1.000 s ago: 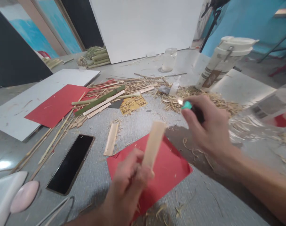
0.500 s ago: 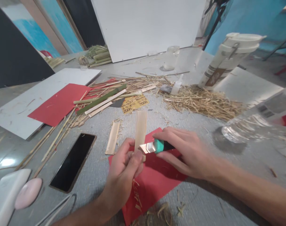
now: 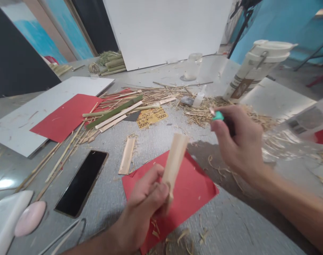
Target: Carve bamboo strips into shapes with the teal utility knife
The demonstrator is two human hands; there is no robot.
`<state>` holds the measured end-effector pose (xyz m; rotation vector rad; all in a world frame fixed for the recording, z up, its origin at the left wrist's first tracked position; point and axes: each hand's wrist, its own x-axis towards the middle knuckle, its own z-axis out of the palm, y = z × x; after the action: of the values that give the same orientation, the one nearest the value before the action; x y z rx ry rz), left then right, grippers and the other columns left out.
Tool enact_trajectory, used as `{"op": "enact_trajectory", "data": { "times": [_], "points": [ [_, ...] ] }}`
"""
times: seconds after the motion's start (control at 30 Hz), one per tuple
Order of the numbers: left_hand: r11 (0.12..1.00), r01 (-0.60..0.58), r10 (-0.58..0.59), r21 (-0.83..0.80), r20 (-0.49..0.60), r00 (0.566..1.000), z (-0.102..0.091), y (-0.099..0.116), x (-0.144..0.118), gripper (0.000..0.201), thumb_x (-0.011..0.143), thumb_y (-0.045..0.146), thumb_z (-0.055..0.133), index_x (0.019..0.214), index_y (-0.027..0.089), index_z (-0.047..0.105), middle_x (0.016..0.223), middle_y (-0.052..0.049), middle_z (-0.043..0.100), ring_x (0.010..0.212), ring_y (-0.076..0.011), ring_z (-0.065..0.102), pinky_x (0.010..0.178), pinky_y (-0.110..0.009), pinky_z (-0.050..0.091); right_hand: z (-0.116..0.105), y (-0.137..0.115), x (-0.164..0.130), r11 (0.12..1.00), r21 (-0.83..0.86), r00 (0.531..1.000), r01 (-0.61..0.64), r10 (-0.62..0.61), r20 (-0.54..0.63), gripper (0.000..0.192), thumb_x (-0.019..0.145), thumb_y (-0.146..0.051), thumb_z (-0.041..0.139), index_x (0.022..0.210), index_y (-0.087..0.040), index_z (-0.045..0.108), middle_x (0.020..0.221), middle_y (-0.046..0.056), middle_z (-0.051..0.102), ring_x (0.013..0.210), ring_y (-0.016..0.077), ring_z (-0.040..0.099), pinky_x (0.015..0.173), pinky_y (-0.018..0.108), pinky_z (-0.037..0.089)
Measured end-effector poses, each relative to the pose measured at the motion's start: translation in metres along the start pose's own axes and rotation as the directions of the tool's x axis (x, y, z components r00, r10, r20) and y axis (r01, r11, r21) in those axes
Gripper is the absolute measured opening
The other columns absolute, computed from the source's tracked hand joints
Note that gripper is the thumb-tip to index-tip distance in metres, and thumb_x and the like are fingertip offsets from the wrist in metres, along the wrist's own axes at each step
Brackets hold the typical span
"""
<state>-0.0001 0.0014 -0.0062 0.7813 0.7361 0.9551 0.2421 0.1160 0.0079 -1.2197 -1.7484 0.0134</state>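
My left hand [image 3: 148, 198] pinches the lower end of a pale, flat bamboo strip [image 3: 176, 156], which leans up and to the right above a red paper sheet [image 3: 190, 187]. Off to the right, my right hand [image 3: 238, 138] is raised and closed round a utility knife [image 3: 218, 115]. Only its teal collar, part of the dark body and a bit of blade show past the fingers. The knife is well apart from the strip. A shorter bamboo piece [image 3: 127, 156] lies flat beyond my left hand.
A phone [image 3: 81, 182] lies at the left near a pink oval object [image 3: 30, 219]. Bamboo strips [image 3: 116, 113] and thin sticks are piled behind. Dry straw [image 3: 198, 118], a small squeeze bottle [image 3: 199, 97], a tall lidded container [image 3: 246, 76] and a clear plastic bottle [image 3: 286, 141] stand or lie at right.
My right hand has lifted the utility knife off the bamboo strip, up and to the right. In my left hand the strip has tilted rightward, uncovering more red paper.
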Motion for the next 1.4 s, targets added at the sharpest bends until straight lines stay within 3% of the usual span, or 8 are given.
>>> {"op": "enact_trajectory", "data": {
  "times": [0.1, 0.2, 0.33, 0.47, 0.8, 0.93, 1.07, 1.4],
  "points": [
    [0.992, -0.074, 0.069, -0.103, -0.053, 0.996, -0.001, 0.002, 0.005, 0.029, 0.106, 0.045, 0.065, 0.095, 0.021, 0.054, 0.057, 0.012, 0.032, 0.048, -0.0071, 0.018, 0.05, -0.023, 0.018, 0.002, -0.009, -0.008, 0.987, 0.09, 0.97, 0.13, -0.145, 0.193, 0.016, 0.106, -0.034, 0.057, 0.117, -0.024, 0.064, 0.082, 0.0, 0.069, 0.061, 0.0158, 0.056, 0.059, 0.032, 0.042],
    [0.977, -0.106, 0.11, -0.186, 0.009, 0.994, -0.003, 0.003, 0.009, 0.024, 0.112, 0.041, 0.052, 0.097, 0.022, 0.055, 0.054, 0.012, 0.026, 0.047, -0.0086, 0.014, 0.051, -0.024, 0.019, 0.004, -0.021, -0.019, 0.944, 0.212, 0.891, 0.252, -0.312, 0.33, 0.018, 0.108, -0.033, 0.055, 0.122, -0.023, 0.06, 0.089, 0.003, 0.071, 0.067, 0.0171, 0.061, 0.061, 0.031, 0.045],
    [0.962, -0.093, 0.111, -0.258, 0.054, 0.992, -0.003, 0.002, 0.011, 0.027, 0.115, 0.037, 0.042, 0.096, 0.022, 0.054, 0.054, 0.011, 0.024, 0.047, -0.01, 0.013, 0.052, -0.024, 0.022, 0.006, -0.03, -0.026, 0.877, 0.352, 0.805, 0.328, -0.454, 0.381, 0.022, 0.111, -0.037, 0.054, 0.124, -0.02, 0.058, 0.09, 0.003, 0.068, 0.072, 0.0165, 0.06, 0.063, 0.029, 0.046],
    [0.96, -0.061, 0.091, -0.272, 0.099, 0.991, -0.002, 0.001, 0.01, 0.03, 0.116, 0.036, 0.04, 0.094, 0.022, 0.054, 0.054, 0.01, 0.024, 0.047, -0.0099, 0.013, 0.053, -0.024, 0.022, 0.008, -0.034, -0.029, 0.849, 0.382, 0.771, 0.365, -0.506, 0.387, 0.028, 0.113, -0.043, 0.05, 0.122, -0.017, 0.059, 0.09, 0.003, 0.066, 0.074, 0.0164, 0.056, 0.064, 0.029, 0.044],
    [0.967, -0.015, 0.046, -0.255, 0.117, 0.992, 0.0, 0.001, 0.007, 0.024, 0.112, 0.039, 0.05, 0.098, 0.022, 0.056, 0.054, 0.011, 0.027, 0.048, -0.0094, 0.016, 0.053, -0.023, 0.024, 0.004, -0.038, -0.029, 0.831, 0.351, 0.747, 0.432, -0.547, 0.377, 0.032, 0.115, -0.042, 0.044, 0.123, -0.016, 0.059, 0.085, 0.003, 0.064, 0.071, 0.017, 0.054, 0.062, 0.03, 0.043],
    [0.948, 0.015, 0.04, -0.319, 0.166, 0.985, -0.002, 0.004, 0.009, 0.028, 0.114, 0.039, 0.048, 0.094, 0.021, 0.054, 0.054, 0.011, 0.026, 0.047, -0.0088, 0.015, 0.052, -0.022, 0.026, 0.002, -0.031, -0.023, 0.844, 0.201, 0.774, 0.497, -0.536, 0.336, 0.031, 0.115, -0.042, 0.046, 0.118, -0.015, 0.062, 0.082, 0.003, 0.064, 0.069, 0.0173, 0.054, 0.062, 0.03, 0.042],
    [0.932, 0.024, 0.031, -0.362, 0.145, 0.989, -0.001, 0.009, 0.011, 0.03, 0.115, 0.037, 0.048, 0.09, 0.021, 0.051, 0.054, 0.012, 0.024, 0.046, -0.0085, 0.013, 0.052, -0.021, 0.026, 0.003, -0.029, -0.023, 0.867, 0.085, 0.808, 0.49, -0.489, 0.328, 0.032, 0.113, -0.044, 0.052, 0.117, -0.016, 0.065, 0.081, 0.004, 0.064, 0.07, 0.019, 0.056, 0.064, 0.032, 0.042],
    [0.934, -0.021, 0.069, -0.357, 0.121, 0.99, -0.006, 0.009, 0.017, 0.029, 0.115, 0.034, 0.049, 0.088, 0.021, 0.049, 0.055, 0.012, 0.023, 0.046, -0.0084, 0.01, 0.05, -0.022, 0.021, 0.005, -0.031, -0.024, 0.867, 0.022, 0.816, 0.497, -0.476, 0.329, 0.029, 0.113, -0.041, 0.051, 0.118, -0.015, 0.065, 0.085, 0.007, 0.069, 0.073, 0.02, 0.06, 0.065, 0.032, 0.042]
  ]
}}
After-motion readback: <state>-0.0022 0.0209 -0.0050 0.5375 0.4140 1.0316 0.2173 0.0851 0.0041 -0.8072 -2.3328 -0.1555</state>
